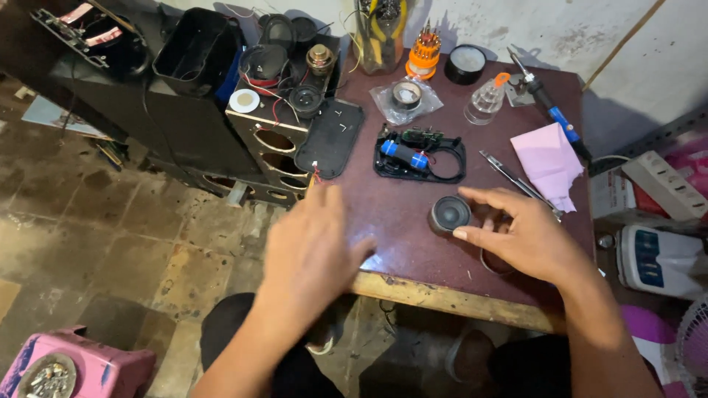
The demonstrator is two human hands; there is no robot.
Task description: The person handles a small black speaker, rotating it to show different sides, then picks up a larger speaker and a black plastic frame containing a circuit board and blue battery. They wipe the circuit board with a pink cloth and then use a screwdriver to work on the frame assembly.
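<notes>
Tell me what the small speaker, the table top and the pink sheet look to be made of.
Speaker: a dark, matte cone in a grey rim that looks metallic, though it could be plastic. Table: a glossy maroon top, probably laminate, over a pale, bare wood edge. Pink sheet: thin, creased, with a ragged edge; paper or cloth, hard to tell.

Bare forearms, no sleeves, dark trousers (295, 368).

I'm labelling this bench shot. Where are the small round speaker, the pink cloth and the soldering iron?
small round speaker (449, 214), head view, on its dark cone.
pink cloth (549, 162), head view, middle of the fabric.
soldering iron (562, 123), head view, on its blue handle.
</notes>
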